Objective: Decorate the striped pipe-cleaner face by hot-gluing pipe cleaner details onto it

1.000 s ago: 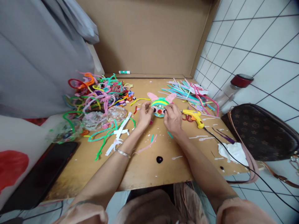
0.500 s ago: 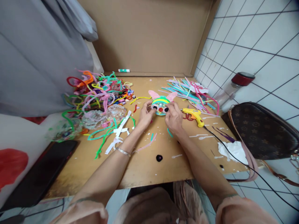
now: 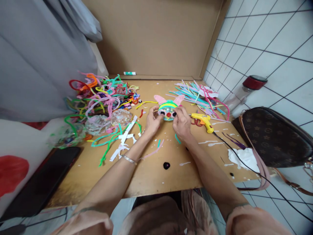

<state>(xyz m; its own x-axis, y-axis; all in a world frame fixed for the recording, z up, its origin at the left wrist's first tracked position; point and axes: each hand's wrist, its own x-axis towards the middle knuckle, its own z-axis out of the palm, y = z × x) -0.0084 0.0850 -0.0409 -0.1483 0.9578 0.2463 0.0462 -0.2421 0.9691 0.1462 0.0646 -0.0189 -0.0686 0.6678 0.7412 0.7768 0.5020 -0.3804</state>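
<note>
1. The left hand [image 3: 153, 121] is narrowed, thumb and fingers gripping the left edge of a small craft face [image 3: 168, 110].
2. The right hand [image 3: 181, 121] holds the opposite edge, its fingertips gathered close to the black eye on that side; the exact contact there is hidden.
3. The craft face sits between the two hands, with pink ears rising above them, a green and yellow band across the forehead and a red nose.
4. Just right of the right hand lies a yellow glue gun [image 3: 202, 120], nozzle pointing towards that hand, its black cord [image 3: 241, 160] running off to the lower right.
5. Beyond the right hand, farther right, straight pipe cleaners [image 3: 188, 93] are heaped in blue, lilac and pink.
6. To the left of the left hand, and farther away, is a tangle of bent pipe cleaners [image 3: 97, 98] in many colours; white paper strips [image 3: 126, 132] lie nearer that hand.
7. Nearer the body than both hands, a round black piece [image 3: 166, 165] rests on the worktop [image 3: 149, 182].
8. Well left of the left hand is a dark phone-like slab [image 3: 46, 176].
9. Well right of the right hand are a brown patterned bag [image 3: 271, 137], a red-lidded bottle [image 3: 244, 93] and a crumpled white tissue [image 3: 242, 160].
</note>
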